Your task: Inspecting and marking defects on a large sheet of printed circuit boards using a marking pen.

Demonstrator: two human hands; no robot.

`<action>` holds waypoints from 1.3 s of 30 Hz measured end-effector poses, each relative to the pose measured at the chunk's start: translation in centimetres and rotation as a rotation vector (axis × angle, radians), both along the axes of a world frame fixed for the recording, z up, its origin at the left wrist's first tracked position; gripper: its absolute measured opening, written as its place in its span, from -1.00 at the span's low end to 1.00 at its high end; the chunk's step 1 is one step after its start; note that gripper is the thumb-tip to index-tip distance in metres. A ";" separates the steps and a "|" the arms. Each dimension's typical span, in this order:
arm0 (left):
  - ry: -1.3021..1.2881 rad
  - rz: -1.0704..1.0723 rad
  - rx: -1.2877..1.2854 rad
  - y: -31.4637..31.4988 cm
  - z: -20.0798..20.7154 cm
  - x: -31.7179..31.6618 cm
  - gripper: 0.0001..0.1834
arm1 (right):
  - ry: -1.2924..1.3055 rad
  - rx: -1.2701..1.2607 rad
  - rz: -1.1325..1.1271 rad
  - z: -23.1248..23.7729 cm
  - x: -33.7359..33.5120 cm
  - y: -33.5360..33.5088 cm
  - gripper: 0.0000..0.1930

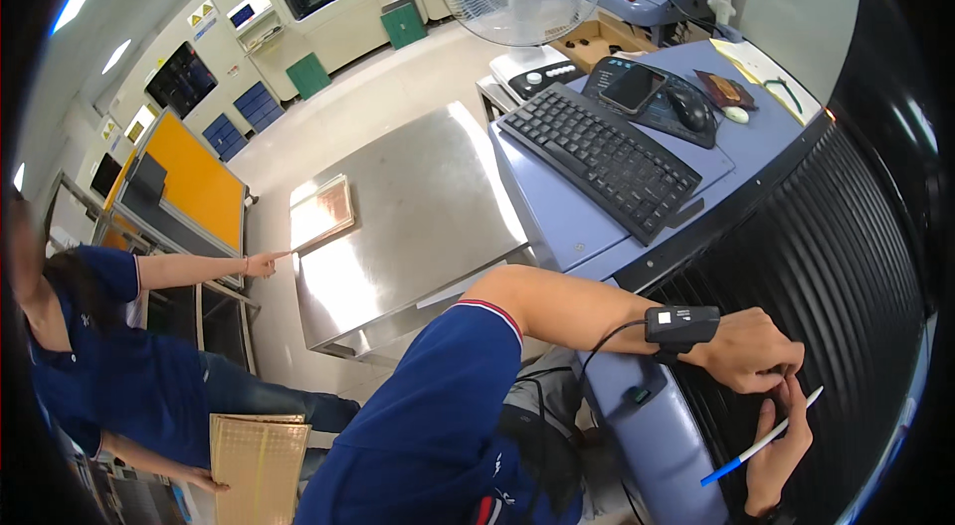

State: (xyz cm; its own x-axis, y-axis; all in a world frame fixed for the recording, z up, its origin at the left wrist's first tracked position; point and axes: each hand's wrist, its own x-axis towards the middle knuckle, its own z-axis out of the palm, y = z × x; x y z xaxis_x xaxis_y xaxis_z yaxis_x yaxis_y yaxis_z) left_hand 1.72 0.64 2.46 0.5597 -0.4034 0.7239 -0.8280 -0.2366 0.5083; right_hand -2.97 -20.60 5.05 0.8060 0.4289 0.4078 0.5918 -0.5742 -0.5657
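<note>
Fingertip work: I judge the step in hand to be a small two-handed action, the fingertips brought together over the black ribbed cover; its purpose I can't read from here.
Pen: the white pen with a blue end lies slantwise across the right hand, blue end toward the lower left, above the blue ledge.
Next move: to my eye it calls for steady wrists and a secure pen, whose long ends could catch on the other hand.
Left arm: I see it bent at the elbow, the forearm running rightward across the view, with a black box strapped at the wrist.
Left hand: back upward, fingers curled in; the tips meet the right hand's, and I can't tell whether they pinch anything between them.
Right hand: it rises from the lower edge, fingers bent upward and closed around the pen, thumb on the near side.
Keyboard: the black keyboard sits on the desk, well apart from both hands.
Co-worker: one hand reaches toward the steel table.
</note>
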 end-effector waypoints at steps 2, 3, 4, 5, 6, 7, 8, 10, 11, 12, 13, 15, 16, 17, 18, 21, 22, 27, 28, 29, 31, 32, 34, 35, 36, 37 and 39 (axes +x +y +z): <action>0.036 0.021 0.041 0.2 1.2 -0.3 -0.81 | 0.092 0.037 0.020 0.7 -0.3 0.0 -0.55; -0.005 0.086 0.036 1.4 0.1 -0.4 -0.82 | 0.092 -0.014 0.037 0.9 -0.2 1.4 -0.58; 0.027 0.110 0.051 3.2 0.0 -1.5 -0.84 | 0.126 -0.046 0.073 0.9 -0.2 3.0 -0.59; -0.013 0.072 0.026 3.0 -0.1 -1.2 -0.83 | 0.014 0.032 0.094 0.4 0.1 2.9 -0.59; -0.039 0.037 0.025 1.8 1.0 -0.5 -0.81 | -0.041 0.017 0.082 0.7 0.7 1.7 -0.58; 0.005 0.050 0.007 1.9 0.4 -0.4 -0.80 | -0.049 0.041 0.118 0.5 1.0 1.8 -0.58; 0.022 0.041 0.022 2.1 0.3 -0.5 -0.81 | -0.013 0.033 0.100 0.3 0.9 1.8 -0.58; 0.060 0.037 0.051 1.8 0.2 -0.5 -0.82 | 0.010 0.019 0.093 0.4 0.6 1.7 -0.58; 0.062 0.022 0.049 1.5 0.4 -0.5 -0.82 | -0.017 0.023 0.096 0.6 0.5 1.3 -0.58; 0.065 0.011 0.047 1.2 0.5 -0.6 -0.83 | -0.044 0.027 0.103 0.7 0.4 1.0 -0.58; 0.065 -0.014 0.042 1.0 0.8 -0.8 -0.83 | -0.072 0.026 0.096 0.9 0.0 0.8 -0.58; 0.084 -0.003 0.072 1.0 1.4 -1.0 -0.83 | -0.067 0.033 0.098 1.2 -0.2 0.8 -0.57; 0.086 -0.002 0.072 1.1 1.3 -1.1 -0.84 | -0.057 0.029 0.097 1.1 -0.2 0.8 -0.57; 0.088 -0.002 0.071 1.1 1.2 -1.1 -0.84 | -0.048 0.024 0.094 1.0 -0.2 0.7 -0.57; 0.099 0.003 0.083 1.0 1.3 -1.3 -0.83 | -0.050 0.015 0.099 0.8 -0.2 0.5 -0.57; 0.105 0.019 0.098 1.4 1.0 -1.3 -0.83 | -0.073 0.008 0.124 0.6 0.1 0.8 -0.59; 0.105 0.013 0.095 1.4 1.0 -1.3 -0.83 | -0.064 -0.010 0.126 0.9 0.0 1.0 -0.59; 0.125 0.013 0.103 1.2 1.3 -1.3 -0.83 | -0.070 0.000 0.107 0.8 0.0 0.7 -0.60; 0.140 0.006 0.119 1.2 1.5 -1.5 -0.83 | -0.087 0.014 0.111 0.7 0.0 0.7 -0.60; 0.126 0.009 0.108 1.3 1.4 -1.5 -0.83 | -0.104 0.029 0.114 0.7 0.0 0.8 -0.60; 0.102 -0.001 0.084 1.3 1.1 -1.6 -0.83 | -0.107 0.011 0.118 0.8 0.0 0.9 -0.60; 0.130 -0.002 0.126 1.4 1.1 -1.6 -0.82 | -0.108 -0.001 0.112 0.8 -0.1 0.9 -0.60; 0.121 -0.005 0.126 1.4 1.3 -1.4 -0.82 | -0.106 -0.016 0.106 0.7 -0.3 0.7 -0.60; 0.120 -0.012 0.129 1.3 1.3 -1.3 -0.82 | -0.103 -0.018 0.106 0.7 -0.3 0.7 -0.60; 0.128 -0.005 0.133 1.3 1.2 -1.2 -0.81 | -0.100 -0.020 0.103 0.7 -0.2 0.6 -0.60; 0.136 0.001 0.137 1.3 1.2 -1.3 -0.81 | -0.098 -0.022 0.118 0.9 -0.1 0.6 -0.61; 0.147 0.000 0.150 1.5 1.2 -1.4 -0.79 | -0.092 -0.015 0.135 1.1 0.1 0.7 -0.62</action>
